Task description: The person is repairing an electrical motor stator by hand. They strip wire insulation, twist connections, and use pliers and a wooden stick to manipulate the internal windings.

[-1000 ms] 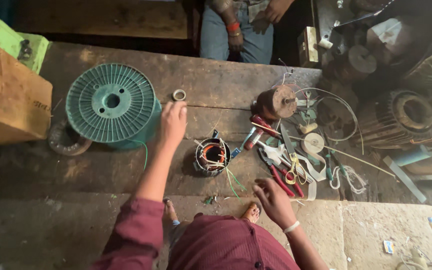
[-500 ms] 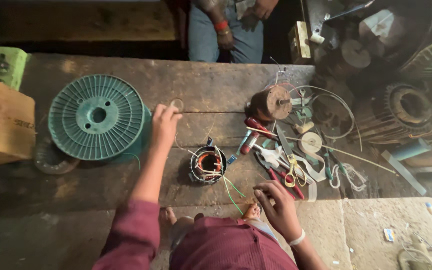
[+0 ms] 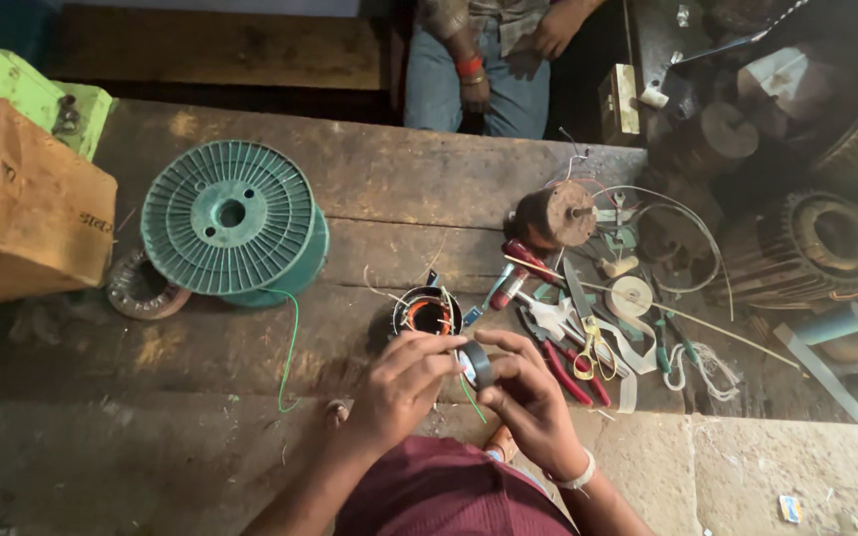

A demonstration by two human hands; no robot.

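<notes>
Both my hands meet just in front of my chest, at the near edge of the wooden bench. My right hand (image 3: 531,395) grips a small roll of black tape (image 3: 478,363). The fingers of my left hand (image 3: 404,382) pinch the same roll from the left. A thin green wire (image 3: 469,395) hangs down between the hands. Just beyond my fingers lies a small stator (image 3: 426,313) wound with copper and orange wire.
A large green wire spool (image 3: 228,220) stands at the left, a cardboard box (image 3: 27,213) beyond it. Pliers (image 3: 553,349), yellow-handled scissors (image 3: 588,342), a screwdriver and tape lie at the right. A rusty rotor (image 3: 554,213) and motor housings (image 3: 808,238) sit further right. Another person (image 3: 494,69) sits opposite.
My left hand has drawn back from beside the green spool to my chest. My right hand has come up to it, and both now hold the tape roll.
</notes>
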